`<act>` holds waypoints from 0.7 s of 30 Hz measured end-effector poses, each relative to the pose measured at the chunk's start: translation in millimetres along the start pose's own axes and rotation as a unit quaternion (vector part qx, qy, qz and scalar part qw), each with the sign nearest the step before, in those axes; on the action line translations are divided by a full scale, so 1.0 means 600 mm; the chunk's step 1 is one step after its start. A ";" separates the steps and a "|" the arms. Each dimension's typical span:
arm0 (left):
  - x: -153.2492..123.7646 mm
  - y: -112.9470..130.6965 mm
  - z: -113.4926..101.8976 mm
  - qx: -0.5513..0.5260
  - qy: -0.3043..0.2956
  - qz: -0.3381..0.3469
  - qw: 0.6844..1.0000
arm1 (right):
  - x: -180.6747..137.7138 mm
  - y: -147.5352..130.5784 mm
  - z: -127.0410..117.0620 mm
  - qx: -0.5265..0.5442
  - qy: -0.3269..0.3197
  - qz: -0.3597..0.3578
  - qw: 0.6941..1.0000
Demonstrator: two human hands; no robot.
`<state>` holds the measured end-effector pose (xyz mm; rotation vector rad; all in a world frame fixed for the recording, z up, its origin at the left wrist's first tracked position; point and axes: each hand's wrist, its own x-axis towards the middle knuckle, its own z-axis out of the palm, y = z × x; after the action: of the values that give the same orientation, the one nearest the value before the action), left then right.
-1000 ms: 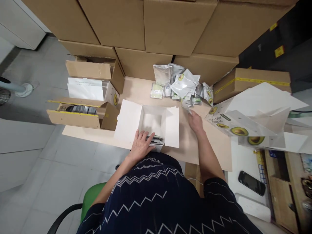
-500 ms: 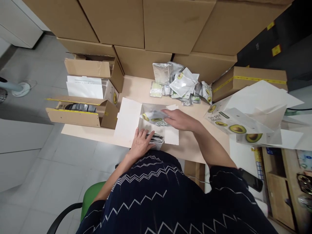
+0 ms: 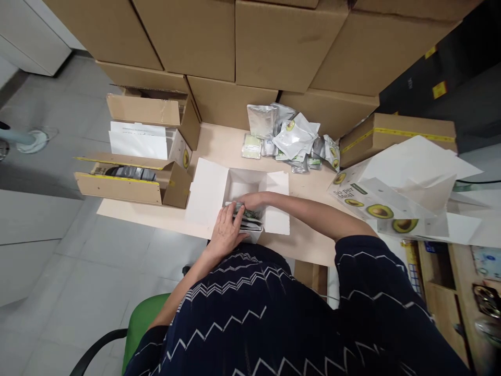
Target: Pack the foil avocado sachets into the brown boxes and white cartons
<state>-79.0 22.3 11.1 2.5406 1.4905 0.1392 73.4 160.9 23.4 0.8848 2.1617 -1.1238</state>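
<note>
An open white box with its flaps spread lies on the beige table in front of me. Upright silver pouches with avocado prints are packed at its near end. My left hand rests on the box's near edge with its fingers lying against the packed pouches. My right hand reaches into the box from the right and presses a pouch down against the row, fingers curled on it. A heap of loose silver pouches lies at the back of the table.
Large brown cartons are stacked behind the table. An open carton holding pouches and white papers stands at the left. Flat avocado-printed box blanks lie at the right, beside a taped carton. A green chair is under me.
My right hand picked a pouch from the heap, carried it left over the box and lowered it into the near row. My left hand stayed on the box's near edge.
</note>
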 end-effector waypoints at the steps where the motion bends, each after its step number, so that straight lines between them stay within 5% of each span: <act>1: 0.000 0.000 0.002 0.005 0.000 0.003 1.000 | 0.003 0.002 0.004 0.004 0.006 -0.005 1.000; 6: 0.007 0.001 0.004 0.028 -0.026 0.012 0.999 | -0.002 0.000 0.012 -0.005 0.025 -0.058 0.998; 10: 0.009 0.000 0.005 0.039 -0.035 0.010 0.999 | -0.062 0.001 -0.012 0.085 0.047 -0.109 0.989; 12: 0.008 -0.002 0.007 0.043 -0.035 0.014 0.998 | -0.108 0.024 -0.035 0.182 0.080 -0.145 0.969; 14: 0.007 -0.003 0.009 0.043 -0.038 0.016 0.998 | -0.147 0.070 -0.061 0.289 0.180 -0.149 0.928; 18: 0.005 -0.004 0.013 0.034 -0.038 0.013 0.999 | -0.157 0.210 -0.106 0.321 0.526 0.038 0.786; 21: 0.004 -0.003 0.015 0.034 -0.036 0.011 0.999 | -0.113 0.308 -0.123 0.169 0.580 0.263 0.752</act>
<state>-77.8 24.6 2.1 2.5852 1.4656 0.0012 244.3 283.6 17.8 2.7154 2.1983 -0.6819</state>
